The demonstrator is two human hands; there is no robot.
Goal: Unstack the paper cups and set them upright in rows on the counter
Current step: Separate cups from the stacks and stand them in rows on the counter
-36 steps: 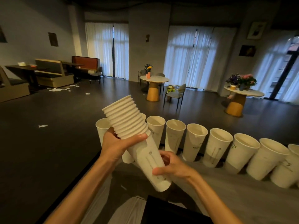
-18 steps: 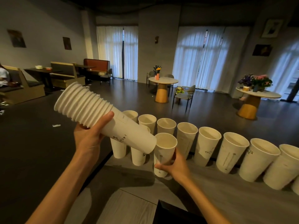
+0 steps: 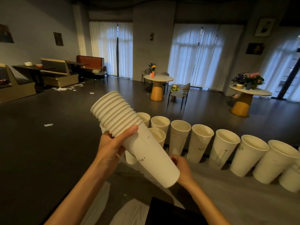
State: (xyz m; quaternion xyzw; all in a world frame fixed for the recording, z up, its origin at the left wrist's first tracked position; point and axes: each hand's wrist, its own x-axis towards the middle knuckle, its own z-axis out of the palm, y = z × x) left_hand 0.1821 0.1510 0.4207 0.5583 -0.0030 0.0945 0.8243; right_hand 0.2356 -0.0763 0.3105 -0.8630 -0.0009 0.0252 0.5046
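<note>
Desk (image 3: 227,198) first, grey wood-look top running along the edge of a big dim cafe room, with a dark flat thing sitting at its near edge. Along the far edge there's a row of paper cups (image 3: 201,143), all upright and mouths open, pretty much side by side and stretching off to the right. One more cup (image 3: 158,135) stands just in front of that row near the left end.

Over the desk, the stack of cups (image 3: 136,140) is held up in the air, tilted, rims pointing up and to the left, base down toward the right. Left hand (image 3: 112,148) wraps around it right below the bunched rims, thumb across the top side. Right hand (image 3: 183,168) is at the bottom end, fingers curled onto the outermost cup near its base, partly hidden behind it.
</note>
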